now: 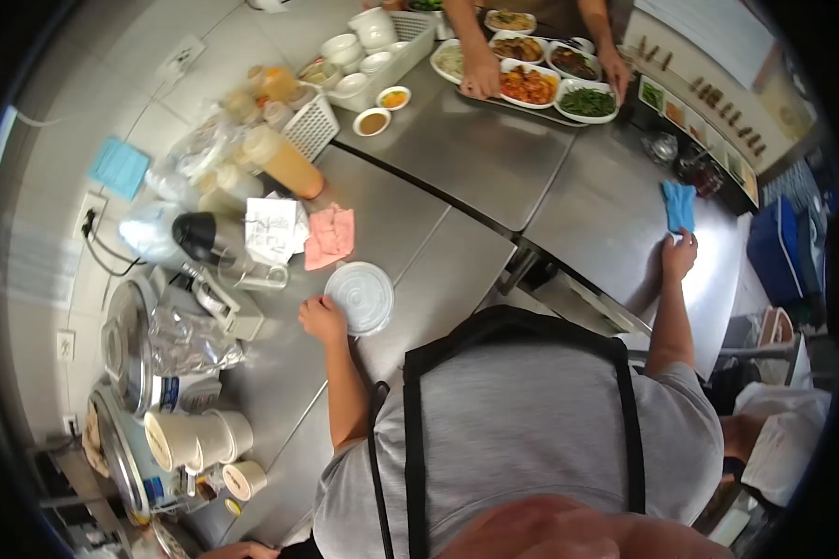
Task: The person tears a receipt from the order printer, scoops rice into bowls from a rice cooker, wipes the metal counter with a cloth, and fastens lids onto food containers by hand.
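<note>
At the left counter, my left hand (323,320) is closed, with its fingers at the near left edge of a round translucent plastic lid (360,298). Whether a container sits under the lid I cannot tell. A folded pink cloth (330,236) and white paper with handwriting (271,229) lie just beyond. Far to the right, my right hand (680,254) has its fingers closed on the lower end of a blue cloth (678,204) on the steel table.
Across the table, another person's hands (481,73) hold a tray (569,121) of several filled dishes. Sauce bottles (284,163), a white basket (311,129) and stacked paper tubs (199,438) line the left side. Gaps run between the steel tables (447,177).
</note>
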Tool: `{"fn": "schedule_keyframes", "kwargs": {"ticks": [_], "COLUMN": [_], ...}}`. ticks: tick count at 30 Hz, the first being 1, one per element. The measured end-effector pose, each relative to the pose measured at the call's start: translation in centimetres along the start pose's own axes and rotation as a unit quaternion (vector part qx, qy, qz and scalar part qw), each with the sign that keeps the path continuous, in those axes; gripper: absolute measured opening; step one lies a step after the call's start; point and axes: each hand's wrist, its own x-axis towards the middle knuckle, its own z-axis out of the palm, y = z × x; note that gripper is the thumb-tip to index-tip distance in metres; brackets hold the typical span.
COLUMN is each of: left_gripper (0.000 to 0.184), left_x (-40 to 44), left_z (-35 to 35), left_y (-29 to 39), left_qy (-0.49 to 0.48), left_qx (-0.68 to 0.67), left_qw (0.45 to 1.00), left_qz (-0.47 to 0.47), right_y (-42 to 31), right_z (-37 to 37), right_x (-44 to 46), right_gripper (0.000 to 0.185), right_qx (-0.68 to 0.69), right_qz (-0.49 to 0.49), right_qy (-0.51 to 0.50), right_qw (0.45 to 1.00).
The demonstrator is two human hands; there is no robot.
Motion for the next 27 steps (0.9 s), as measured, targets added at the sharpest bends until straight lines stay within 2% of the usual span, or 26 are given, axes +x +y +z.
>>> {"fn": "schedule_keyframes", "kwargs": {"ticks": [2,4,5,6,7,8,9,10,11,13,15,18,21,27], "left_gripper": [0.011,0.011,0.011,0.010,0.011,0.011,0.010,0.010,0.010,0.011,0.015,0.020,0.023,0.025], "left_x": [-0.6,-1.2,-1.4,-1.5,-1.5,-1.5,-1.3,-1.2,-1.2,-1.2,-1.2,-1.5,-1.5,-1.7], "left_z": [-0.5,-0.3,0.2,0.5,0.5,0.3,-0.2,-0.7,-1.0,-2.0,-3.3,-3.9,-4.5,-3.7], "left_y": [1.7,3.6,4.8,5.9,7.2,8.7,10.3,11.7,12.7,14.5,16.3,17.0,17.7,18.3], "left_qy": [-0.047,-0.076,-0.083,-0.090,-0.087,-0.086,-0.098,-0.109,-0.132,-0.146,-0.132,-0.148,-0.142,-0.134], "left_qx": [-0.077,-0.177,-0.239,-0.296,-0.323,-0.348,-0.377,-0.406,-0.437,-0.483,-0.512,-0.544,-0.546,-0.552], "left_qw": [0.995,0.981,0.967,0.950,0.941,0.930,0.916,0.901,0.882,0.849,0.820,0.796,0.793,0.789], "left_qz": [0.030,0.039,0.032,0.024,0.054,0.083,0.098,0.111,0.121,0.160,0.218,0.218,0.229,0.236], "right_y": [-0.5,-3.0,-4.5,-7.0,-10.0,-12.4,-14.5,-17.3,-18.9,-23.6,-27.2,-28.9,-29.1,-28.8], "right_z": [0.3,0.7,1.2,1.0,0.2,0.1,0.5,-0.9,-0.5,-3.8,-8.8,-9.7,-9.9,-11.1], "right_x": [-1.4,-4.0,-5.7,-7.4,-9.2,-10.5,-11.8,-12.9,-13.8,-14.3,-14.4,-14.1,-14.2,-14.3], "right_gripper": [0.035,0.034,0.034,0.034,0.034,0.034,0.032,0.028,0.027,0.028,0.032,0.034,0.033,0.026], "right_qx": [-0.004,0.064,0.094,0.143,0.184,0.276,0.409,0.461,0.535,0.571,0.588,0.537,0.494,0.481], "right_qz": [0.036,-0.016,-0.088,-0.121,-0.178,-0.178,-0.138,-0.058,-0.059,-0.141,-0.053,-0.063,-0.116,-0.073], "right_qy": [0.019,0.017,0.038,0.000,-0.024,-0.099,-0.204,-0.344,-0.419,-0.488,-0.568,-0.631,-0.677,-0.718], "right_qw": [0.999,0.998,0.991,0.982,0.966,0.939,0.879,0.816,0.731,0.644,0.574,0.556,0.534,0.498]}}
